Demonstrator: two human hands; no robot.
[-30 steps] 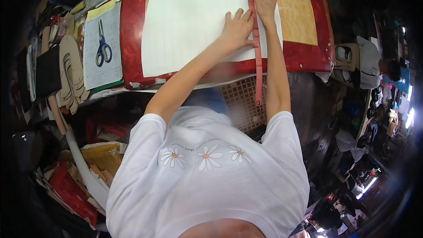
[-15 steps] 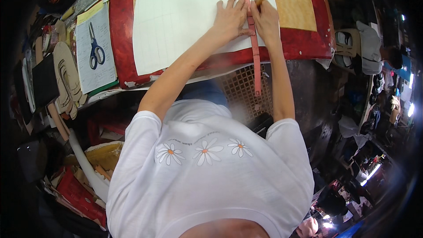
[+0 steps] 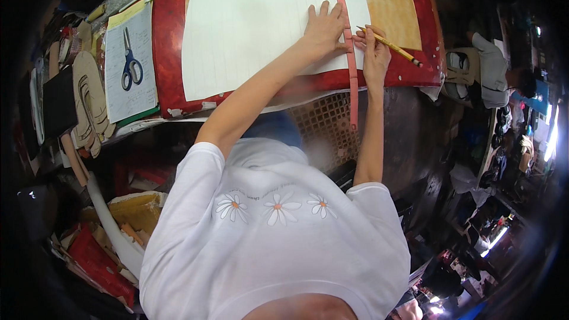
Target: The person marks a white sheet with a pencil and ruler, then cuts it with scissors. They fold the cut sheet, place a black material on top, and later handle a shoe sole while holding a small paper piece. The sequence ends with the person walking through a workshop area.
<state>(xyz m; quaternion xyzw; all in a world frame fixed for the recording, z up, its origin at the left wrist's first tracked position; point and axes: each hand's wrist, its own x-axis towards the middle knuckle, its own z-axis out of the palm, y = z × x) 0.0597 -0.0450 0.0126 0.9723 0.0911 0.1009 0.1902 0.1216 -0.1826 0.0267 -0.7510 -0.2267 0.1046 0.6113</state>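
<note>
We have the pink strip lying near-upright across the white sheet at upper centre of the frame, its lower end hanging past the table edge, with our left hand flat against its left side, fingers spread apart. Our right hand, just right of the strip, has its fingers closed on the yellow pencil; whether the tip touches the sheet, we cannot tell. We judge this as measuring or marking, and the next move calls for a steady strip and a precisely placed tip.
</note>
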